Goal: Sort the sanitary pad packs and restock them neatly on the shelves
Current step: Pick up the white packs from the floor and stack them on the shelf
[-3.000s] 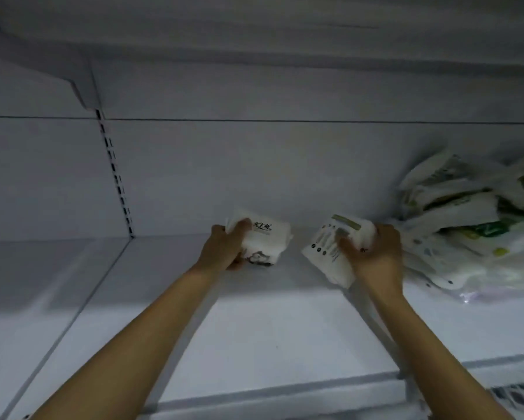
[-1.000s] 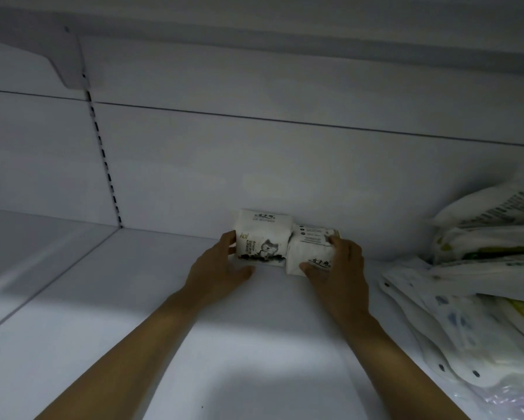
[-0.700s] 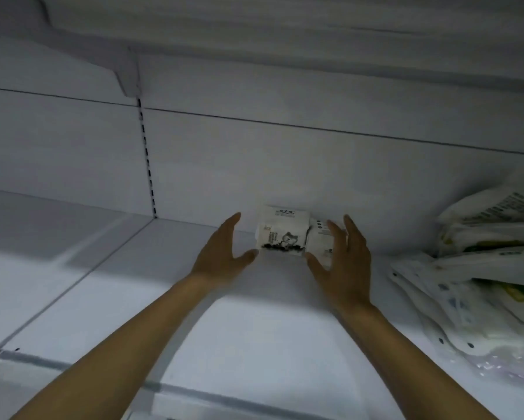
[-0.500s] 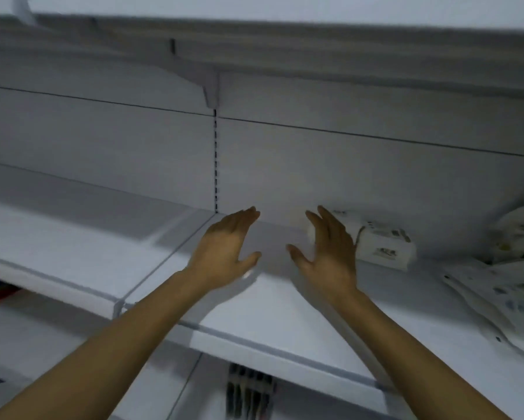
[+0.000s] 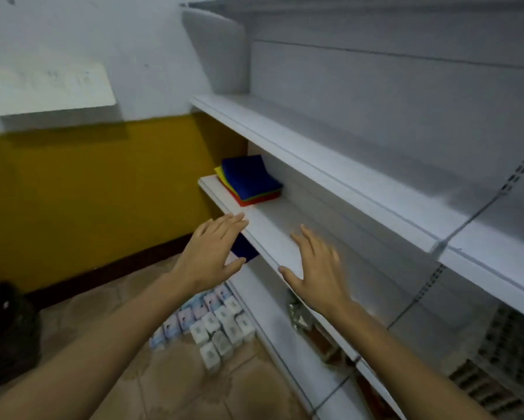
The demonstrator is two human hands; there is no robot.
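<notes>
Left hand: empty, fingers straight | right hand: empty, fingers spread, over middle shelf edge | sanitary pad packs: rows on floor, near shelf foot, below hands | advice: likely pickup next; lift matching packs by their sides.

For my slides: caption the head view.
Open left hand and right hand near white shelves; packs grouped on floor.
</notes>
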